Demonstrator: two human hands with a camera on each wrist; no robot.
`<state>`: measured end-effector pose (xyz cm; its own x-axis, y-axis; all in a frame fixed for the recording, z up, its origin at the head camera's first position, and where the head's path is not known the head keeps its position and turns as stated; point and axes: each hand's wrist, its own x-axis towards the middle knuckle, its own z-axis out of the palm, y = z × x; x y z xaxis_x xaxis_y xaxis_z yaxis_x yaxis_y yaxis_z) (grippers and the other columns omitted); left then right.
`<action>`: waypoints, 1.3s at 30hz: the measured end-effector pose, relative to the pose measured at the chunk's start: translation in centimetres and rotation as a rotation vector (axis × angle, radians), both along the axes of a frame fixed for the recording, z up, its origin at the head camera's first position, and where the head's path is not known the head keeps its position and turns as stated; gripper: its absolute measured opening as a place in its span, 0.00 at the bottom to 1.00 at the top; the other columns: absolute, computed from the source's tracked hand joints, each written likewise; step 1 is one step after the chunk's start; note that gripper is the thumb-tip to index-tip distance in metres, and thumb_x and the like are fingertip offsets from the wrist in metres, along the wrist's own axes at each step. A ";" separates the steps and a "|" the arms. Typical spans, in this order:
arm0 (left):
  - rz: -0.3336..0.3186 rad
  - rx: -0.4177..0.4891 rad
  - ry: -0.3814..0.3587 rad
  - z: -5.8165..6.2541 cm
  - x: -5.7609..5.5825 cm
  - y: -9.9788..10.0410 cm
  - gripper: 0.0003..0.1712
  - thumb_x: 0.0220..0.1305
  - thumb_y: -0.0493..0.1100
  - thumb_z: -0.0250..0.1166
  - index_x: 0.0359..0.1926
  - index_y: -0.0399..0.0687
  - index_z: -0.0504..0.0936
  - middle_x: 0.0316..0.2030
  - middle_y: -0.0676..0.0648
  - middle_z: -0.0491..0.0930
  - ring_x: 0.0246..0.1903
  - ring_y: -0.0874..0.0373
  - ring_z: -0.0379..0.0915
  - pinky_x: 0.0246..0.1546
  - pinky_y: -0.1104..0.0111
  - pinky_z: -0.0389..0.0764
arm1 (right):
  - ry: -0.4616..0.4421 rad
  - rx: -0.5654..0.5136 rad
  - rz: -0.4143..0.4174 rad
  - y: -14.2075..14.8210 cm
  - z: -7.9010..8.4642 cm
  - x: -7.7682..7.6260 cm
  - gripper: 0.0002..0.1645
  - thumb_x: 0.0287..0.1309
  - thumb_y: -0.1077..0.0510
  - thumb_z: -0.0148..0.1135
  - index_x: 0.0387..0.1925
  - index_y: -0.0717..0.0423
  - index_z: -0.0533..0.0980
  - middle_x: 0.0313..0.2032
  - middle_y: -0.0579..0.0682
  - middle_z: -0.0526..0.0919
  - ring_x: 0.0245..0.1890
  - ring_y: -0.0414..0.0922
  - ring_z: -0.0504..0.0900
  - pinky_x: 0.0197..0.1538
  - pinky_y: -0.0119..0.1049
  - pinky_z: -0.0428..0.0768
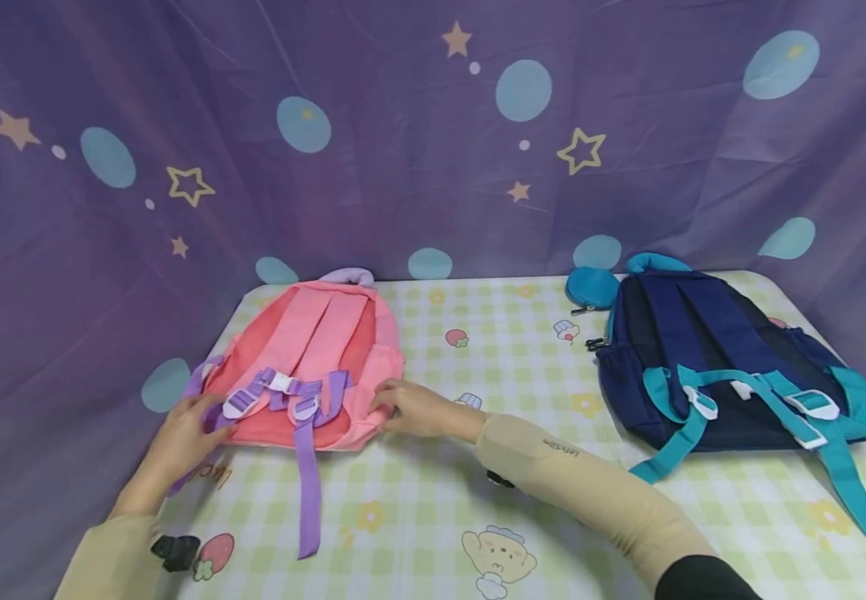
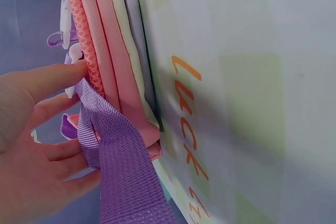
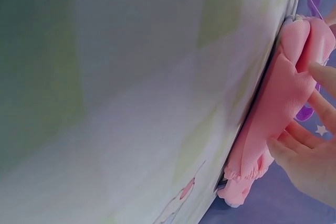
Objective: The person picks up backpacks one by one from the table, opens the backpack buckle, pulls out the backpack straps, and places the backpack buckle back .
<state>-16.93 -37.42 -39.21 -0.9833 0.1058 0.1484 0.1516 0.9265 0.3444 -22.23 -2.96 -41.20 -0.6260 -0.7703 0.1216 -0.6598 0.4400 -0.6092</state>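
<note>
A pink backpack [image 1: 366, 339] lies with its shoulder straps up at the left of the table, purple webbing and white buckles near its lower end. At its lower left corner is my left hand [image 1: 185, 440]; in the left wrist view the thumb touches the bag's edge and the fingers are spread beside a purple strap [image 2: 128, 169]. My right hand [image 1: 423, 412] touches the bag's lower right side. The right wrist view shows its fingers fairly straight against the pink side pocket [image 3: 273, 100]. One purple strap end [image 1: 308, 500] hangs toward the front.
A navy backpack [image 1: 631, 392] with teal straps lies at the right, a round teal pouch [image 1: 592, 287] beside its top. A checked cloth [image 1: 523, 367] with printed pictures covers the table. Behind and at the sides hangs a purple curtain [image 1: 402, 192].
</note>
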 end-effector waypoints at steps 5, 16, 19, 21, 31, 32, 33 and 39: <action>-0.010 -0.009 0.009 -0.1 -0.1 0.2 0.26 0.54 0.34 0.70 0.51 0.23 0.73 0.48 0.17 0.67 0.49 0.22 0.64 0.48 0.34 0.67 | 0.028 -0.008 0.009 0.4 -0.1 -0.1 0.14 0.56 0.66 0.66 0.46 0.64 0.81 0.53 0.60 0.77 0.51 0.50 0.78 0.57 0.32 0.74; -0.020 -0.018 -0.003 0.2 -0.3 2.1 0.26 0.55 0.38 0.71 0.50 0.25 0.74 0.47 0.18 0.67 0.47 0.23 0.66 0.45 0.36 0.69 | 0.037 -0.007 0.018 2.2 0.1 -0.2 0.11 0.53 0.67 0.68 0.41 0.63 0.82 0.45 0.56 0.79 0.45 0.48 0.78 0.52 0.30 0.76; -0.011 -0.029 -0.015 0.2 -0.3 2.6 0.27 0.55 0.39 0.72 0.50 0.26 0.74 0.47 0.19 0.67 0.47 0.24 0.67 0.45 0.36 0.70 | 0.046 0.015 0.019 2.7 0.3 -0.1 0.11 0.53 0.66 0.68 0.40 0.63 0.82 0.44 0.55 0.79 0.45 0.47 0.77 0.53 0.31 0.75; -0.013 -0.038 -0.017 0.2 -0.3 2.9 0.26 0.54 0.39 0.72 0.49 0.26 0.75 0.46 0.19 0.68 0.46 0.25 0.68 0.44 0.37 0.71 | 0.043 0.027 0.021 3.1 0.4 0.0 0.11 0.53 0.66 0.68 0.40 0.63 0.82 0.43 0.55 0.79 0.44 0.47 0.77 0.52 0.31 0.75; -0.075 -0.045 0.024 0.2 -0.4 4.3 0.24 0.53 0.39 0.73 0.47 0.29 0.77 0.43 0.23 0.72 0.44 0.29 0.70 0.43 0.39 0.72 | 0.057 0.088 0.016 4.8 1.2 0.1 0.11 0.53 0.63 0.69 0.40 0.62 0.82 0.40 0.52 0.78 0.41 0.45 0.77 0.50 0.32 0.76; -0.087 -0.042 0.033 0.2 -0.5 4.5 0.23 0.52 0.39 0.73 0.46 0.29 0.77 0.42 0.24 0.72 0.43 0.30 0.70 0.42 0.40 0.72 | 0.061 0.092 0.013 5.1 1.3 0.1 0.11 0.53 0.63 0.70 0.40 0.62 0.82 0.40 0.52 0.78 0.41 0.45 0.77 0.50 0.32 0.76; -0.096 -0.040 0.041 0.2 -0.6 4.7 0.23 0.52 0.39 0.73 0.46 0.30 0.77 0.42 0.25 0.72 0.43 0.30 0.71 0.42 0.40 0.73 | 0.063 0.094 0.009 5.3 1.3 0.2 0.11 0.53 0.63 0.70 0.39 0.62 0.82 0.40 0.52 0.78 0.40 0.45 0.77 0.49 0.32 0.76; -0.126 -0.042 0.073 0.1 -0.8 5.9 0.22 0.51 0.38 0.74 0.45 0.31 0.79 0.39 0.29 0.74 0.39 0.35 0.73 0.39 0.43 0.74 | 0.079 0.101 0.007 6.6 1.4 0.1 0.11 0.50 0.64 0.70 0.38 0.63 0.82 0.37 0.51 0.77 0.36 0.43 0.75 0.44 0.30 0.76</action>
<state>-17.74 -31.56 -39.07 -0.9487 0.2351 0.2115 0.2906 0.9119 0.2898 -22.10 3.63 -39.84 -0.6125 -0.7851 0.0920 -0.7069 0.4919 -0.5082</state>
